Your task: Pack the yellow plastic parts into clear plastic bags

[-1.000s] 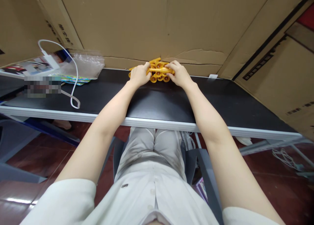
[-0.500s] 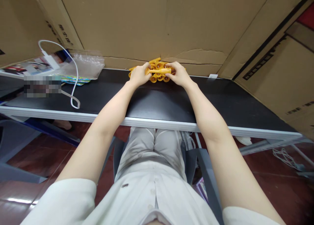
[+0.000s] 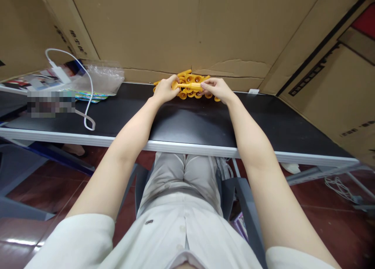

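Note:
A yellow plastic piece, with a rounded end, a thin neck and a ribbed thicker part, lies sideways between my hands. My left hand pinches its rounded end between thumb and fingers. At the ribbed end, the fingers of my right hand are closed on its tip. Behind and below it is a pile of similar yellow cup-ended pieces, several with their round mouths facing me. My hands partly cover the pile.
The black tabletop has a pale metal front edge. Tall cardboard walls the back and sides. To the left lie a white cable, a clear plastic bag and printed papers. A small white tab sits at the back right.
My right hand has shifted slightly right along the yellow piece to its ribbed tip, uncovering more of the pile below. My left hand stays nearly in place.

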Available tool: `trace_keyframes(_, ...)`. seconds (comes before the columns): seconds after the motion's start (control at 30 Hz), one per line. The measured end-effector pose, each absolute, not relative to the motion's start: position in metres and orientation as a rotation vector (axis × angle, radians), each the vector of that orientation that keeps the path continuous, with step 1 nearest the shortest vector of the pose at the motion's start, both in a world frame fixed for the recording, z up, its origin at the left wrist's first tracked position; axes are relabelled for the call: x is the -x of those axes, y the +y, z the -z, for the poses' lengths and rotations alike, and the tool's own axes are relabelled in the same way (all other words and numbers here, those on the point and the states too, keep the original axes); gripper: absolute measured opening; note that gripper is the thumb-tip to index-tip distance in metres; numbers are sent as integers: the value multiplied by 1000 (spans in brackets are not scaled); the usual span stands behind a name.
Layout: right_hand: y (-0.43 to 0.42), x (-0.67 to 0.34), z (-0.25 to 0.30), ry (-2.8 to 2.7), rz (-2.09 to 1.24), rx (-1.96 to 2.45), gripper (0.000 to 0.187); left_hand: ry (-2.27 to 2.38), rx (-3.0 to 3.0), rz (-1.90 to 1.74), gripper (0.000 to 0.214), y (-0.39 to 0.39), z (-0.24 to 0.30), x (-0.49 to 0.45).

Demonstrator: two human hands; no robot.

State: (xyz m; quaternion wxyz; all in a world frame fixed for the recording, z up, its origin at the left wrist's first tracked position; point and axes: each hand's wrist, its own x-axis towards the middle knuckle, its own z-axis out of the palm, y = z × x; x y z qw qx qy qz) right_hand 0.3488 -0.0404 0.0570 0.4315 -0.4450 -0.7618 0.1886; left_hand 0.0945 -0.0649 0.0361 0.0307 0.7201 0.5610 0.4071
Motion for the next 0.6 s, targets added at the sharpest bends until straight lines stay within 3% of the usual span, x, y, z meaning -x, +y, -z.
trace_keyframes(0.17,-57,-342,-66,-1702,-925,1197,56,1724,-2290,-1245,31,-58,-33,-95)
trace_keyframes(0.33,-58,-337,-65,-1599,-1006,1223,52,1708,-2330,-1266,29,-50,-27,-92)
trace_keyframes(0.6,-51,-335,-59,-1571,-1083,1211,65,1632,-2328,-1371,27,-37,-18,-86)
